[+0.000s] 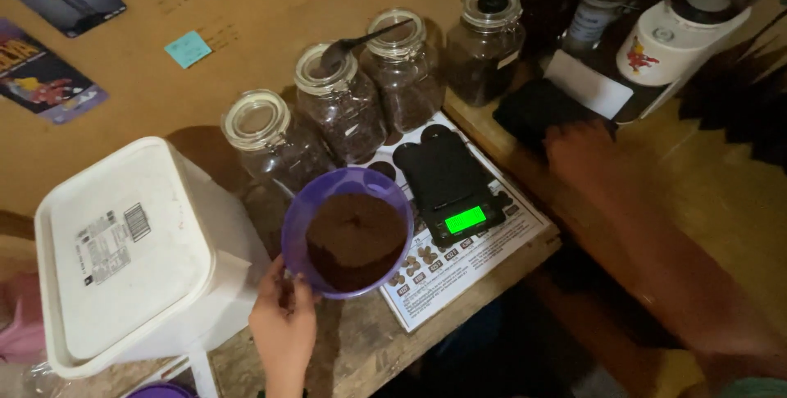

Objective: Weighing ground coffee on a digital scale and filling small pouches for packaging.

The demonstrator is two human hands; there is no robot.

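Purple bowl (pixel 348 230) of brown grounds, frame centre, gripped at its rim by the left hand (pixel 283 328) beside the lit scale (pixel 449 185); blurred right hand (pixel 586 152), fingers indiscernible, nears a black cloth (pixel 537 111); weighing seemingly follows.

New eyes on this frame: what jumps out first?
The purple bowl of dark brown powder, held at its near rim by the left hand, sits centre frame. Right of it, a black scale shows a glowing green display. The blurred right hand reaches toward a black cloth farther right.
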